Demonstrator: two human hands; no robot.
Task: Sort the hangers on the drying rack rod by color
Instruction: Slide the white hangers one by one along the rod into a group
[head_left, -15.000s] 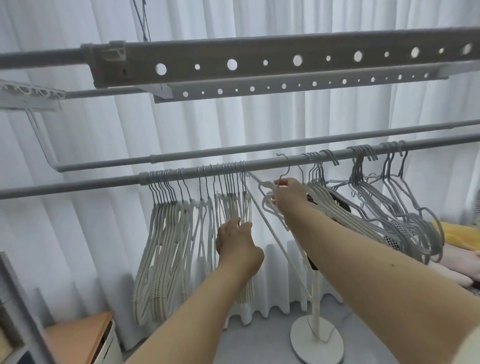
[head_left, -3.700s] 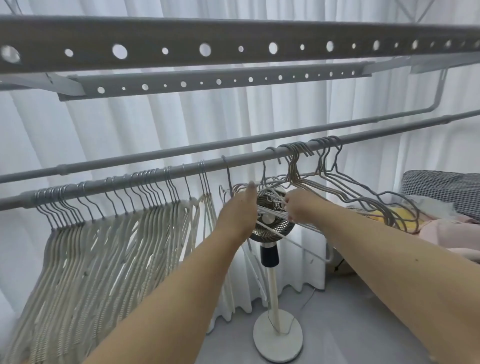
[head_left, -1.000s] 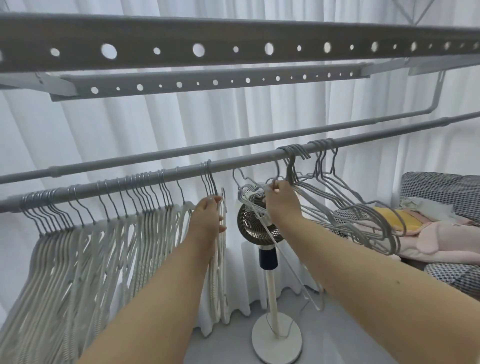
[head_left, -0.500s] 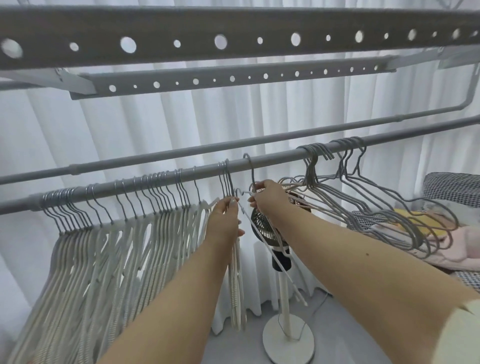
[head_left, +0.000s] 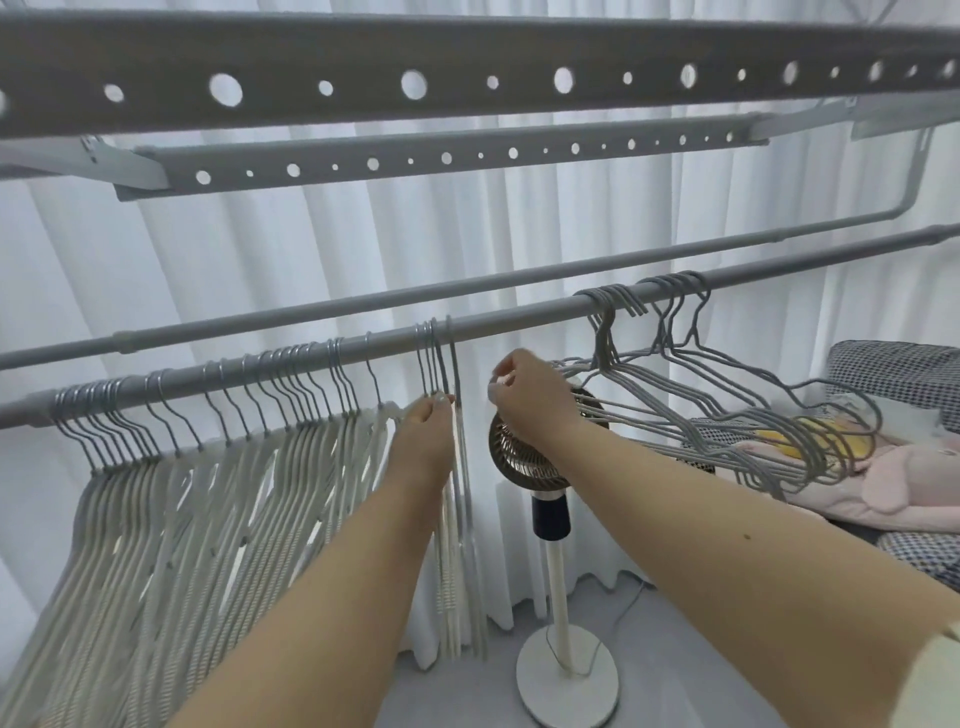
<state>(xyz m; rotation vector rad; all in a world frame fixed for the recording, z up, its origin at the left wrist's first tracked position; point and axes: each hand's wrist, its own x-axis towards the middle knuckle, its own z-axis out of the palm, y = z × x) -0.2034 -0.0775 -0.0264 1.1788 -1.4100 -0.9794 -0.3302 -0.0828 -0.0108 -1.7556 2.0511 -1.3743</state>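
Hands at the rod (head_left: 519, 317)
Left hand (head_left: 423, 441) pinches white hangers (head_left: 457, 519); right hand (head_left: 524, 395), at 3 o'clock, fingers curled, contents unclear.

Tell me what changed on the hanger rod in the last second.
The white hanger the right hand held is now hooked beside the white hangers, with the left hand at its neck. The right hand let go. The grey hangers stayed put.

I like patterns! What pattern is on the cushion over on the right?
The cushion has a small dark-and-white check, seen in the head view.
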